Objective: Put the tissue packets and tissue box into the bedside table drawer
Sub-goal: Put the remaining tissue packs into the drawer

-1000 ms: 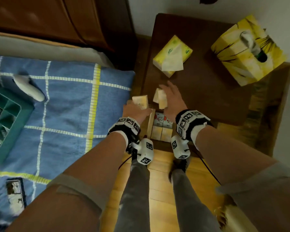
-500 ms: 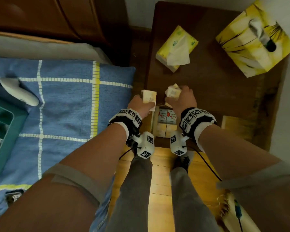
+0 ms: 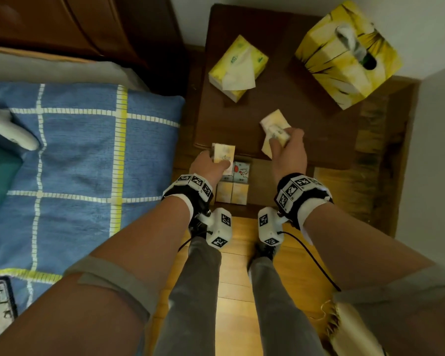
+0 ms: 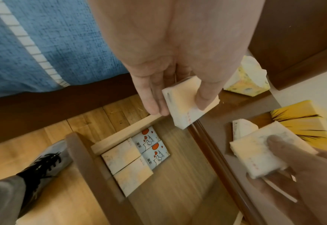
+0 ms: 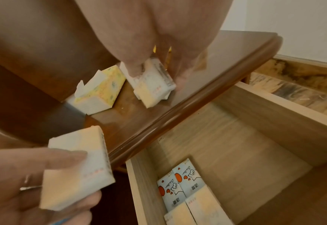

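My left hand (image 3: pixel 216 163) pinches a small cream tissue packet (image 3: pixel 224 156) above the left end of the open drawer (image 4: pixel 187 175). My right hand (image 3: pixel 280 140) grips two more such packets (image 3: pixel 274 122) over the front edge of the dark bedside table top (image 3: pixel 306 104). In the right wrist view those packets (image 5: pixel 151 85) sit low over the wood. Several packets (image 3: pixel 233 186) lie in the drawer's front left corner. A yellow soft tissue pack (image 3: pixel 238 68) and a yellow tissue box (image 3: pixel 347 52) stand at the back of the top.
A bed with a blue checked blanket (image 3: pixel 82 163) runs along the left, right beside the drawer. A white wall (image 3: pixel 437 150) closes in the right. My legs and shoes (image 3: pixel 265 250) stand on the wooden floor just before the drawer front.
My right hand, open over the packets a second ago, has closed round them and shifted right along the table's front edge. The left hand has kept its packet near the drawer.
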Demonstrator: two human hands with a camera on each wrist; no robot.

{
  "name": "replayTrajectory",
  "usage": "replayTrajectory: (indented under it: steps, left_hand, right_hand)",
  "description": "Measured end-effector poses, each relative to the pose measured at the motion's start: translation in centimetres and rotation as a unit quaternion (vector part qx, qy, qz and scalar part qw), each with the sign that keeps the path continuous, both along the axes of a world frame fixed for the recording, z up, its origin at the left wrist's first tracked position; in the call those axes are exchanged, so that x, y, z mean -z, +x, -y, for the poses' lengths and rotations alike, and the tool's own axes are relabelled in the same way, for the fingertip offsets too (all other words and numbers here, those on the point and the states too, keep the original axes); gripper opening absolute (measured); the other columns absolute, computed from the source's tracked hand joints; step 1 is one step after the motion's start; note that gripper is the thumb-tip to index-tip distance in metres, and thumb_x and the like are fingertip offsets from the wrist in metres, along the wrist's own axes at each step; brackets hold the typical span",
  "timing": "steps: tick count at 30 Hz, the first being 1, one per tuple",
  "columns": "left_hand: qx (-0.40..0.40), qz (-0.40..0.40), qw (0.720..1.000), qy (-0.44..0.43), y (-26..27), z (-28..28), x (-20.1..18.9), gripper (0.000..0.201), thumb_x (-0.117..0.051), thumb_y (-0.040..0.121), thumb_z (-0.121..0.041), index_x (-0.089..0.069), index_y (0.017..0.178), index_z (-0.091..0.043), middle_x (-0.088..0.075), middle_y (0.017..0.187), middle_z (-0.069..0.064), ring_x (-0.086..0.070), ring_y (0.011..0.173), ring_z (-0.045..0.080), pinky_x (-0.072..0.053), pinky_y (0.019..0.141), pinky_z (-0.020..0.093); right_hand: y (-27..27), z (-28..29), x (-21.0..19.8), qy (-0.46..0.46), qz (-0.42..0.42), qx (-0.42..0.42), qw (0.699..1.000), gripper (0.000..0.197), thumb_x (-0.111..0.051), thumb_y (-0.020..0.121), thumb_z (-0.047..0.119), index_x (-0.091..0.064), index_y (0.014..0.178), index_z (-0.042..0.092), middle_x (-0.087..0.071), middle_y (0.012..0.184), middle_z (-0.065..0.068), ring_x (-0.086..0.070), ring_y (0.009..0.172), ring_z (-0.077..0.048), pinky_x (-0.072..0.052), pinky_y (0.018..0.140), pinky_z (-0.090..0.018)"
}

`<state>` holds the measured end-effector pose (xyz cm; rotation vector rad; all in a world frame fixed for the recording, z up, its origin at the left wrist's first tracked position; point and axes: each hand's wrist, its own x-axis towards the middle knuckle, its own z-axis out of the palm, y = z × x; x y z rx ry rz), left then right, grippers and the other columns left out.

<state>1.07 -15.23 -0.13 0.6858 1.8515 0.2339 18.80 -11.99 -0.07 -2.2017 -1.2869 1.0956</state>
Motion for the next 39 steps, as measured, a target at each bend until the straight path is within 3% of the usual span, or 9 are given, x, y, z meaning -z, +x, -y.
replayTrajectory:
  steps: [3,6,11,15,20,23,26,30,39]
  left_hand:
    - [0.043,-0.008,0.999,-0.003,1.1,1.0,0.1,0.04,-0.068,0.09,-0.03,-0.063,0.125,-0.013,-0.069,0.125,0.008,-0.065,0.113,0.028,-0.051,0.1,0.041]
    - [0.055,-0.018,0.998,-0.017,1.5,2.4,0.9,0.048,-0.071,0.088,-0.027,-0.055,0.13,-0.012,-0.066,0.126,0.009,-0.063,0.115,0.029,-0.05,0.097,0.036]
    - [0.009,0.029,0.998,-0.055,1.0,4.0,3.4,0.042,-0.069,0.09,-0.017,-0.054,0.128,-0.007,-0.065,0.125,0.018,-0.066,0.11,0.033,-0.056,0.094,0.049]
    - [-0.023,0.101,0.991,-0.086,0.6,4.2,4.2,0.038,-0.061,0.096,-0.007,-0.049,0.132,-0.002,-0.057,0.135,0.02,-0.062,0.12,0.034,-0.058,0.092,0.042]
    - [0.038,0.104,0.992,-0.067,-0.1,4.3,4.5,0.03,-0.059,0.095,-0.011,-0.059,0.125,-0.006,-0.065,0.124,0.015,-0.066,0.11,0.029,-0.059,0.088,0.04]
    - [0.105,-0.019,0.994,-0.013,-1.5,4.0,4.6,0.025,-0.058,0.092,-0.021,-0.066,0.116,-0.024,-0.069,0.114,0.0,-0.066,0.098,0.021,-0.058,0.088,0.037]
    - [0.082,-0.065,0.995,-0.001,-3.1,3.4,5.0,0.031,-0.053,0.093,-0.02,-0.057,0.124,-0.024,-0.067,0.119,0.003,-0.066,0.098,0.023,-0.055,0.085,0.034]
    - [0.124,-0.034,0.992,-0.012,-4.0,3.2,6.5,0.04,-0.055,0.094,-0.017,-0.052,0.134,-0.018,-0.062,0.132,0.007,-0.061,0.117,0.026,-0.049,0.1,0.036]
    - [0.124,-0.016,0.992,-0.015,-4.1,3.8,10.3,0.057,-0.064,0.091,-0.017,-0.042,0.143,-0.018,-0.057,0.137,0.008,-0.058,0.122,0.027,-0.049,0.101,0.038]
  right_hand:
    - [0.8,1.9,-0.3,-0.066,-0.047,-0.061,0.995,0.039,-0.059,0.096,0.039,-0.046,0.13,0.026,-0.062,0.107,0.004,-0.066,0.085,-0.017,-0.06,0.069,-0.036]
    - [0.4,3.8,0.6,-0.188,-0.079,-0.087,0.975,0.044,-0.062,0.094,0.038,-0.042,0.13,0.023,-0.059,0.111,0.0,-0.068,0.08,-0.021,-0.06,0.051,-0.032]
    - [-0.2,6.2,3.2,-0.27,-0.167,-0.008,0.948,0.037,-0.071,0.089,0.027,-0.054,0.119,0.016,-0.065,0.118,-0.006,-0.067,0.098,-0.023,-0.061,0.069,-0.034]
    - [-0.4,7.2,4.4,-0.27,-0.185,0.015,0.945,0.044,-0.078,0.082,0.035,-0.057,0.116,0.018,-0.065,0.106,0.001,-0.063,0.089,-0.013,-0.055,0.06,-0.023]
    - [-1.2,7.0,5.5,-0.267,-0.168,0.047,0.948,0.034,-0.088,0.071,0.024,-0.06,0.091,0.021,-0.069,0.102,-0.001,-0.065,0.091,-0.018,-0.058,0.073,-0.033]
    - [-1.6,6.5,6.0,-0.262,-0.072,0.022,0.962,0.057,-0.086,0.072,0.037,-0.062,0.113,0.005,-0.067,0.11,-0.008,-0.064,0.1,-0.026,-0.055,0.084,-0.038]
    - [-2.0,5.6,6.7,-0.287,-0.018,0.039,0.957,0.084,-0.084,0.073,0.043,-0.05,0.134,-0.003,-0.063,0.123,-0.014,-0.061,0.111,-0.032,-0.052,0.083,-0.037]
    - [-3.5,4.5,8.3,-0.318,-0.012,0.031,0.948,0.082,-0.082,0.077,0.039,-0.047,0.137,-0.003,-0.065,0.116,-0.016,-0.063,0.102,-0.033,-0.048,0.073,-0.035]
    - [-6.5,3.5,12.7,-0.279,0.003,0.07,0.958,0.061,-0.075,0.085,0.037,-0.053,0.131,0.002,-0.063,0.128,-0.016,-0.062,0.112,-0.036,-0.047,0.075,-0.037]
